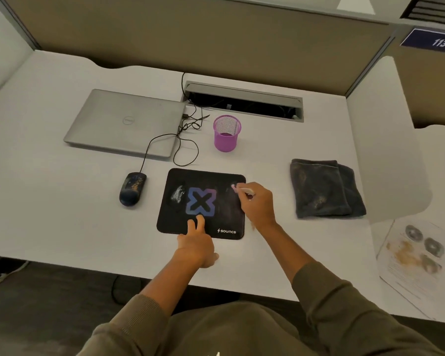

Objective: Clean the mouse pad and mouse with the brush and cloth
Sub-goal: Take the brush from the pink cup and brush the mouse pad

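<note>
1. Your right hand [254, 204] grips the brush [242, 189], its tip on the pad [203, 222]; your left hand [197, 240] presses flat.
2. White dust [178, 194] remains beyond your left fingers.
3. Mouse [132, 188], left of that hand, and cloth [324, 188], right of the brush hand, look untouched.

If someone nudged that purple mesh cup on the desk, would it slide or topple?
Probably it would slide first: the purple mesh cup looks light, since it is see-through wire mesh and appears empty. A push near its rim might tip it, as it stands taller than its base is wide. Once on its side it would likely roll in a curve, because it narrows toward the bottom.
</note>
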